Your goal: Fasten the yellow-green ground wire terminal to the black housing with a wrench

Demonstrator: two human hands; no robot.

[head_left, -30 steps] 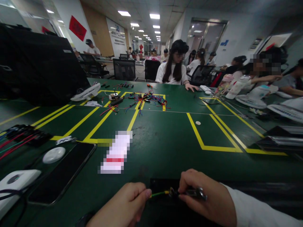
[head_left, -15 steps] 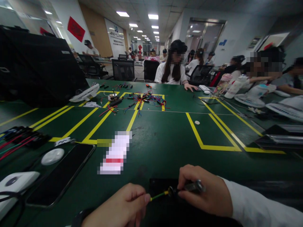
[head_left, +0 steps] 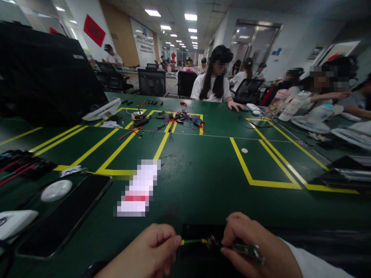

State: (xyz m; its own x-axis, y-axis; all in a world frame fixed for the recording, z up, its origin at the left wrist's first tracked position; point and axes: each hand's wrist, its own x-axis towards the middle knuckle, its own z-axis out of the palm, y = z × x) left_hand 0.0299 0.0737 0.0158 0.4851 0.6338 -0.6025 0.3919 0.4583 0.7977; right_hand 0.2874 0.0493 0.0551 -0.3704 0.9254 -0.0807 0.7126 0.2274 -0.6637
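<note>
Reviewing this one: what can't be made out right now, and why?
All in the head view:
Left end of the green-yellow wire: hidden in the left hand.
Metal piece at the right hand: blurred, so its exact type is unclear.
White device: cut off by the left edge.
White-and-red sheet: pixelated, unreadable.
Wire pile: strands too small to count.

The room is dim, lit from above by white ceiling panels (head_left: 190,17) burned out to plain rectangles. A pale glare whitens the yellow tape (head_left: 290,170) at right, while the black cover (head_left: 52,73) sinks into shadow. The metal piece (head_left: 249,250) in the right hand (head_left: 262,238) looks blurred; wide-angle distortion stretches the white fan (head_left: 352,139) near the edge. Mosaic blocks hide the pale sheet (head_left: 138,187).
</note>
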